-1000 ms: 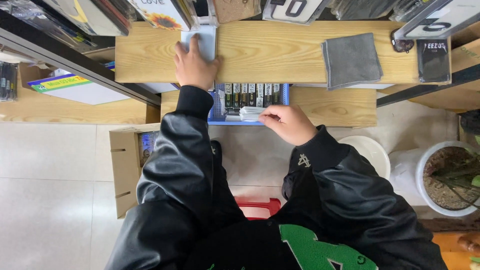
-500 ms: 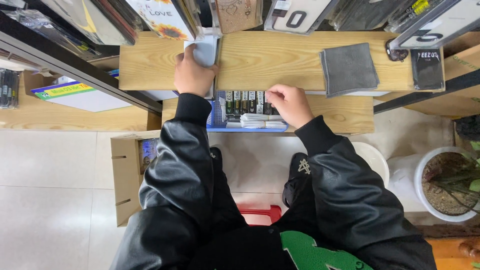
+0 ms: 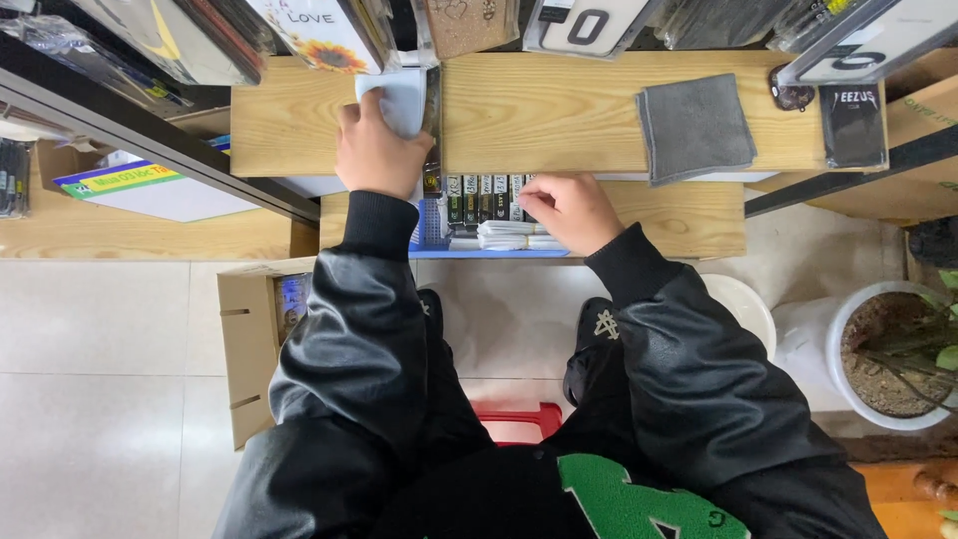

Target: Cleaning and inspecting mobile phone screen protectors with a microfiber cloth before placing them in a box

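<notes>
**Hands at two shelf levels**

While the left hand (image 3: pixel 379 150) presses a pale blue flat pack (image 3: pixel 399 98) at the upper wooden shelf's (image 3: pixel 559 120) back edge, right hand (image 3: pixel 569 208) fingers curl into the blue plastic basket (image 3: pixel 431 222) of upright packets (image 3: pixel 484 195) below; most stand filed, white ones (image 3: pixel 509 236) lie loose.

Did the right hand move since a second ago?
Yes. The right hand slid left along the blue plastic basket, now over its upright dark packets, farther from the grey folded cloth.

Pale blue flat packet (image 3: pixel 399 97) flat on upper wooden shelf; blue basket (image 3: pixel 431 222) of upright packets below.
</notes>
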